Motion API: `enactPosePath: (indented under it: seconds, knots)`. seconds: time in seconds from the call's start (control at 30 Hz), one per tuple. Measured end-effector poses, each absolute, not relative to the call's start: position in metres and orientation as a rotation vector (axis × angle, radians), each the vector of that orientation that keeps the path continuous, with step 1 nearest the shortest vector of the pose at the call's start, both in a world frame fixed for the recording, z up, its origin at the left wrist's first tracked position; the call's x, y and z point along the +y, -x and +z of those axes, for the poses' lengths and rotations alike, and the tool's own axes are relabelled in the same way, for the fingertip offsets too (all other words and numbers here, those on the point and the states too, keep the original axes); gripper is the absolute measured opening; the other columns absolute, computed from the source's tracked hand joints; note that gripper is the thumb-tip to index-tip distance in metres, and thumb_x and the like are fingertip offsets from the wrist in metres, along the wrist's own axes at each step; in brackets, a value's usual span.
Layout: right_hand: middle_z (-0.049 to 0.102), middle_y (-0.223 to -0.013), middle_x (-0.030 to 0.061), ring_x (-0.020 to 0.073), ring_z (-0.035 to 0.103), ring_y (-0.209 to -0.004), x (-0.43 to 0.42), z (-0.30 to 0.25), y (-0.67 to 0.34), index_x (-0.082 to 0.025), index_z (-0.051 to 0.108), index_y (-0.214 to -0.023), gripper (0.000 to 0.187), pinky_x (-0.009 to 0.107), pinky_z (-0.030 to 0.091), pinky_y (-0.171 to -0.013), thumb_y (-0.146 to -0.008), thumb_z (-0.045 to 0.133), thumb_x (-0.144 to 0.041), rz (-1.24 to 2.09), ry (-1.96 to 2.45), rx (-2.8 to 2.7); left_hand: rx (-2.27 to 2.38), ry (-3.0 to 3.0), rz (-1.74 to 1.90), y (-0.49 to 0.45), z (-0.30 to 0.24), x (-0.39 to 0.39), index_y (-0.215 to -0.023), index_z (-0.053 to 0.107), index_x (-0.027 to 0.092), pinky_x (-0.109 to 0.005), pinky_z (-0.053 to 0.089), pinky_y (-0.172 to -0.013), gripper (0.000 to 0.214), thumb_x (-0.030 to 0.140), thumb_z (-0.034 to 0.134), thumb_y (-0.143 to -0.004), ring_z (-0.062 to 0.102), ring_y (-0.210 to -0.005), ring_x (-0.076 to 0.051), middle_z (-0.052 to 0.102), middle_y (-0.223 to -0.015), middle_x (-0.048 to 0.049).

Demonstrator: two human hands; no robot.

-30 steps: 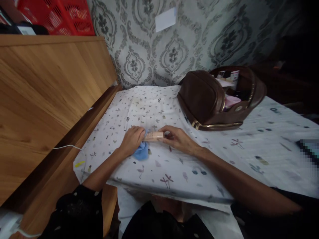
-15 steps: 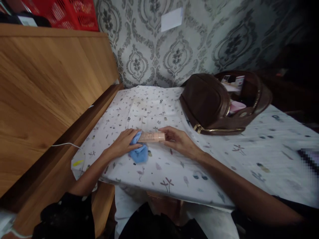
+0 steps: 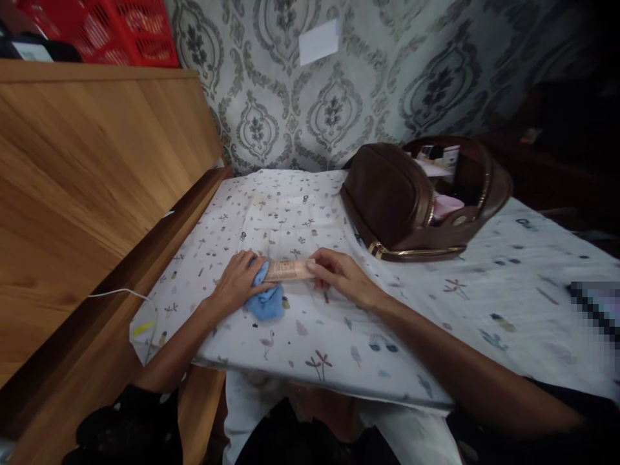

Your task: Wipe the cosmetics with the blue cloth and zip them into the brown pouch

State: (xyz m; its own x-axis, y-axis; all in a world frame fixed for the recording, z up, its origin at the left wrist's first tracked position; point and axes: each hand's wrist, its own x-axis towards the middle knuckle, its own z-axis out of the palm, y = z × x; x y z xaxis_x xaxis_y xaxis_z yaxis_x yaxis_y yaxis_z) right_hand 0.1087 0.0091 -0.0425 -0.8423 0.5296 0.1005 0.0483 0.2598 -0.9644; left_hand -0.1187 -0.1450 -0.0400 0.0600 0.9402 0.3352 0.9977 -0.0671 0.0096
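Observation:
My left hand (image 3: 236,283) is closed on a blue cloth (image 3: 264,302) and presses it against the left end of a peach-coloured tube (image 3: 288,270). My right hand (image 3: 339,276) pinches the tube's right end and holds it level just above the white patterned cover (image 3: 339,323). The cloth bunches below the tube and hangs onto the cover.
An open brown bag (image 3: 402,200) with small items inside lies behind my right hand. A wooden board (image 3: 87,174) rises at the left, with a red crate (image 3: 121,32) on top. A white cable (image 3: 116,294) runs along the left edge. A patterned wall stands behind.
My left hand has slid the blue cloth a little leftward along the tube, uncovering more of it. The right hand keeps its grip.

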Motion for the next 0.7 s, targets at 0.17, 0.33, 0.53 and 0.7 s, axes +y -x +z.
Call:
enactPosePath:
  seconds: [0.17,0.33,0.53,0.7]
  knots:
    - [0.061,-0.056,-0.0009,0.0145,0.057,-0.046,0.011,-0.047,-0.104,-0.023,0.053,-0.075,0.051,0.027,0.044,-0.043,-0.081,0.061,-0.072,1.639,0.614,-2.052,-2.002,2.021,-0.346,0.116,-0.042,-0.147,-0.122,0.060,0.021,-0.036,0.050,-0.085,0.040,0.051,0.046,-0.099,0.061,-0.103,-0.026,0.063,-0.111,-0.0116]
    - [0.059,-0.056,-0.0030,0.0142,0.057,-0.048,0.014,-0.050,-0.104,-0.021,0.059,-0.090,0.047,0.027,0.045,-0.046,-0.083,0.060,-0.068,1.631,0.586,-2.035,-2.280,1.842,-0.747,0.094,-0.022,-0.150,-0.126,0.053,0.023,-0.029,0.049,-0.069,0.036,0.047,0.044,-0.101,0.064,-0.076,-0.018,0.066,-0.089,-0.0021]
    - [0.058,-0.065,-0.0024,0.0143,0.058,-0.058,0.011,-0.040,-0.108,-0.020,0.060,-0.103,0.044,0.027,0.047,-0.053,-0.085,0.061,-0.060,1.707,0.478,-2.027,-2.113,2.004,-1.000,0.050,-0.002,-0.120,-0.139,0.039,0.022,-0.036,0.050,-0.087,0.054,0.050,0.054,-0.096,0.062,-0.108,-0.025,0.061,-0.123,-0.0120]
    - [0.057,-0.069,-0.0027,0.0134,0.054,-0.061,0.007,-0.036,-0.107,-0.022,0.054,-0.082,0.038,0.027,0.045,-0.054,-0.073,0.072,-0.054,1.758,0.462,-1.984,-1.980,2.223,-0.499,0.039,-0.023,-0.099,-0.136,0.041,0.022,-0.049,0.042,-0.100,0.055,0.052,0.057,-0.093,0.055,-0.122,-0.033,0.059,-0.130,-0.0156]
